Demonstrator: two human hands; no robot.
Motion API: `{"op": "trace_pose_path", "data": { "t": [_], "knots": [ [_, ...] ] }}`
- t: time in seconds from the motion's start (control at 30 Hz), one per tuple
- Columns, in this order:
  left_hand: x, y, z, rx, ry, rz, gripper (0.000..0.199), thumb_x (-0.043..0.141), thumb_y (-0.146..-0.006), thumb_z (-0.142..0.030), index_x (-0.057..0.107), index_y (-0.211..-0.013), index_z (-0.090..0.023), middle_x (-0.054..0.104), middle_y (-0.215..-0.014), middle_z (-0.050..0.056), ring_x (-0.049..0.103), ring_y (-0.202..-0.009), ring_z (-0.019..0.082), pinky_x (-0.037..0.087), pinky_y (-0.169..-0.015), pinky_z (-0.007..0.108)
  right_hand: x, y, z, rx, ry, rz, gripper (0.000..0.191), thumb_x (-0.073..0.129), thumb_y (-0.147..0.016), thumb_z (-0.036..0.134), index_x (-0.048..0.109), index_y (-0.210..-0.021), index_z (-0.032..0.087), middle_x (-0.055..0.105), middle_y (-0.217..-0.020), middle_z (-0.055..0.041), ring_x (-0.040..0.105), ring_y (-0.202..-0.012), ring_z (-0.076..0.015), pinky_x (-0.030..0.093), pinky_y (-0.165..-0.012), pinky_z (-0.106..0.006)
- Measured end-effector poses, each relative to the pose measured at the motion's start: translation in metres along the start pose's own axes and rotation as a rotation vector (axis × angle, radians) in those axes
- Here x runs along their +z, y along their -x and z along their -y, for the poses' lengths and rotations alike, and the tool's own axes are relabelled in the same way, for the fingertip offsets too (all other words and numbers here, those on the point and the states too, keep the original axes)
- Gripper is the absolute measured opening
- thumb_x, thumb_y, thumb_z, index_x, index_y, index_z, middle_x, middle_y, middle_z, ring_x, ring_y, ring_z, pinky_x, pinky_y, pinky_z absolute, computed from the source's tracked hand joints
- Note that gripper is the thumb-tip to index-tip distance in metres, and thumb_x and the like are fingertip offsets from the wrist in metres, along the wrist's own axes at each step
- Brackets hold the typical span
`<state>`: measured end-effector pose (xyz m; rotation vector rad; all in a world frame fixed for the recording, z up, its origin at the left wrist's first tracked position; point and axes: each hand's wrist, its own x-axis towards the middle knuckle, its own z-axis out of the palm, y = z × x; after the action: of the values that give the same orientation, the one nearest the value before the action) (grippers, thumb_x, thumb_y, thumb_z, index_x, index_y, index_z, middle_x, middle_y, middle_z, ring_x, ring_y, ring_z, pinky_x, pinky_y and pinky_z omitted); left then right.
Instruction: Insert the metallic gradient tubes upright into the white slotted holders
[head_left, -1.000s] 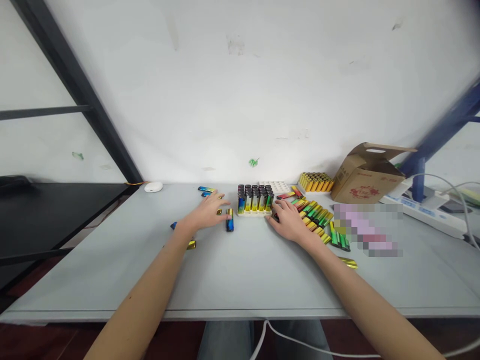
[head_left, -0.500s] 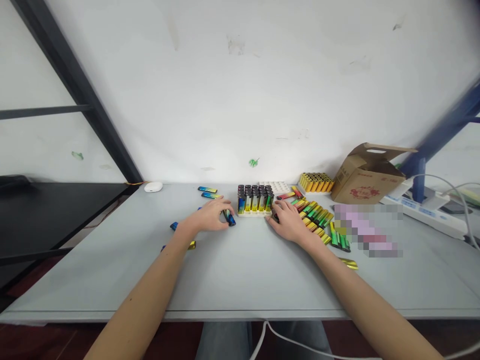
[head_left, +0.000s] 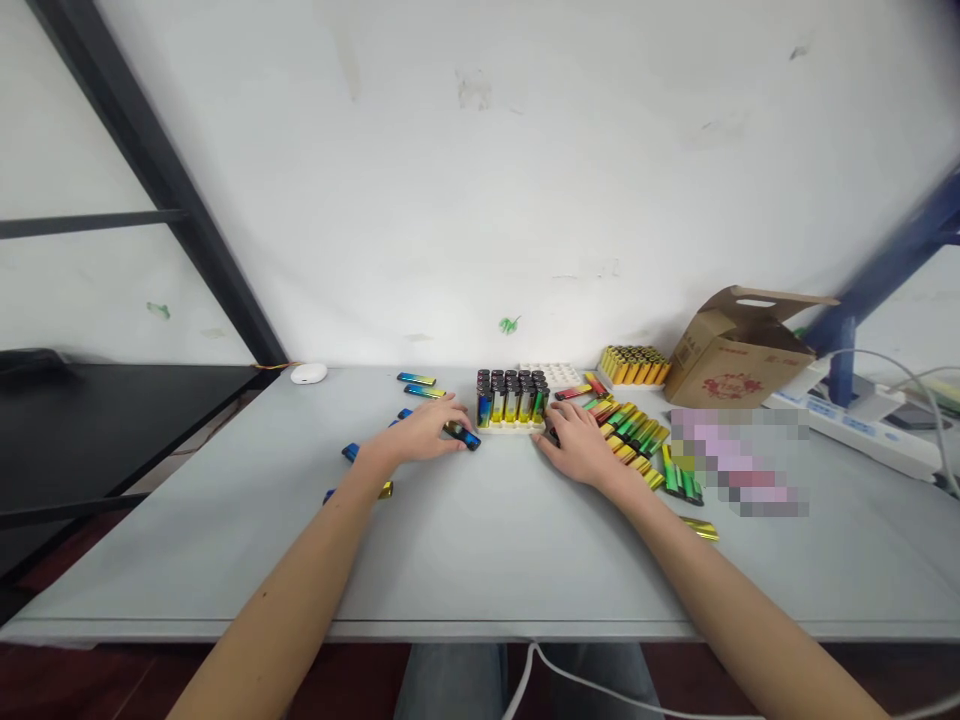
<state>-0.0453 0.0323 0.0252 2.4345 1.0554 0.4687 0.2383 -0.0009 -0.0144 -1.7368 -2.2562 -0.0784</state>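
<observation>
My left hand [head_left: 429, 430] is closed on a dark blue lighter [head_left: 462, 434], which lies slanted between thumb and fingers, just left of a white rack. That rack [head_left: 512, 428] holds rows of upright lighters [head_left: 511, 396] with black tops and blue, yellow and green bodies. At the rack's right side rests my right hand [head_left: 576, 440], thumb and fingers apart; a dark lighter end shows beneath it, and whether it is gripped is hidden. Several blue and yellow lighters [head_left: 425, 391] lie around my left hand and forearm.
Green, yellow and red lighters [head_left: 637, 430] lie right of my right hand. Behind stand an unfilled white rack [head_left: 551, 374], a rack of yellow lighters [head_left: 636, 366] and an open cardboard box [head_left: 739, 360]. A power strip [head_left: 855, 430] and white case [head_left: 308, 373] are on the table [head_left: 480, 550].
The lighter in my left hand has turned to lie more level, its blue end pointing right towards the rack. My right hand has stayed beside the rack.
</observation>
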Motion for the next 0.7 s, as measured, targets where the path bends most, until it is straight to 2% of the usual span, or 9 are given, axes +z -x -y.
{"op": "trace_pose_path", "data": {
  "t": [0.07, 0.17, 0.33, 0.43, 0.53, 0.57, 0.7],
  "knots": [
    [0.000, 0.000, -0.002, -0.001, 0.023, -0.001, 0.024, 0.065, -0.075, -0.046, 0.067, -0.091, -0.028, 0.067, -0.107, 0.004, 0.054, -0.119, 0.029, 0.041, -0.103, 0.043, 0.000, 0.000, 0.000, -0.001, 0.002, -0.001, 0.042, 0.043, -0.092, 0.045, 0.056, -0.119, 0.015, 0.053, -0.133, -0.0149, 0.047, -0.121, -0.0298, 0.034, -0.103, -0.041],
    [-0.001, 0.000, -0.003, -0.045, 0.030, -0.041, 0.025, 0.065, -0.075, -0.046, 0.064, -0.090, -0.026, 0.066, -0.102, 0.004, 0.060, -0.102, 0.027, 0.048, -0.087, 0.038, 0.001, 0.000, 0.000, -0.005, 0.006, -0.004, 0.041, 0.043, -0.092, 0.046, 0.056, -0.118, 0.016, 0.053, -0.132, -0.0148, 0.047, -0.120, -0.0295, 0.034, -0.102, -0.041],
    [-0.006, 0.002, -0.007, -0.147, 0.083, -0.170, 0.028, 0.063, -0.078, -0.050, 0.063, -0.092, -0.026, 0.067, -0.100, 0.002, 0.063, -0.075, 0.021, 0.050, -0.067, 0.032, 0.001, 0.001, 0.000, -0.007, 0.005, -0.009, 0.043, 0.043, -0.092, 0.045, 0.054, -0.120, 0.015, 0.052, -0.133, -0.0155, 0.047, -0.121, -0.0299, 0.034, -0.102, -0.040],
    [-0.009, 0.000, -0.018, -0.147, 0.173, -0.295, 0.030, 0.067, -0.076, -0.050, 0.064, -0.091, -0.025, 0.069, -0.096, 0.002, 0.065, -0.081, 0.022, 0.050, -0.068, 0.032, 0.001, 0.001, 0.000, 0.000, 0.001, -0.010, 0.045, 0.043, -0.092, 0.045, 0.052, -0.122, 0.014, 0.050, -0.135, -0.0162, 0.046, -0.122, -0.0304, 0.034, -0.103, -0.040],
    [-0.009, -0.005, -0.031, -0.118, 0.334, -0.535, 0.033, 0.073, -0.072, -0.049, 0.063, -0.088, -0.022, 0.069, -0.085, 0.003, 0.066, -0.086, 0.022, 0.051, -0.076, 0.032, 0.001, 0.001, 0.001, 0.003, -0.003, -0.010, 0.046, 0.043, -0.092, 0.044, 0.051, -0.125, 0.013, 0.050, -0.137, -0.0166, 0.045, -0.125, -0.0302, 0.034, -0.104, -0.041],
    [-0.009, -0.007, -0.034, -0.119, 0.410, -0.575, 0.035, 0.072, -0.072, -0.050, 0.063, -0.088, -0.021, 0.069, -0.081, 0.003, 0.066, -0.084, 0.022, 0.051, -0.077, 0.033, 0.001, 0.001, 0.001, 0.003, -0.003, -0.009, 0.046, 0.043, -0.092, 0.044, 0.050, -0.126, 0.013, 0.050, -0.137, -0.0167, 0.045, -0.125, -0.0301, 0.034, -0.104, -0.041],
    [-0.002, -0.012, -0.046, -0.139, 0.709, -0.572, 0.041, 0.065, -0.077, -0.058, 0.064, -0.090, -0.018, 0.064, -0.074, 0.003, 0.064, -0.072, 0.018, 0.052, -0.071, 0.033, 0.002, 0.001, 0.000, -0.003, 0.001, -0.007, 0.048, 0.042, -0.092, 0.045, 0.050, -0.127, 0.013, 0.050, -0.137, -0.0167, 0.046, -0.124, -0.0306, 0.034, -0.104, -0.041]
  ]
}}
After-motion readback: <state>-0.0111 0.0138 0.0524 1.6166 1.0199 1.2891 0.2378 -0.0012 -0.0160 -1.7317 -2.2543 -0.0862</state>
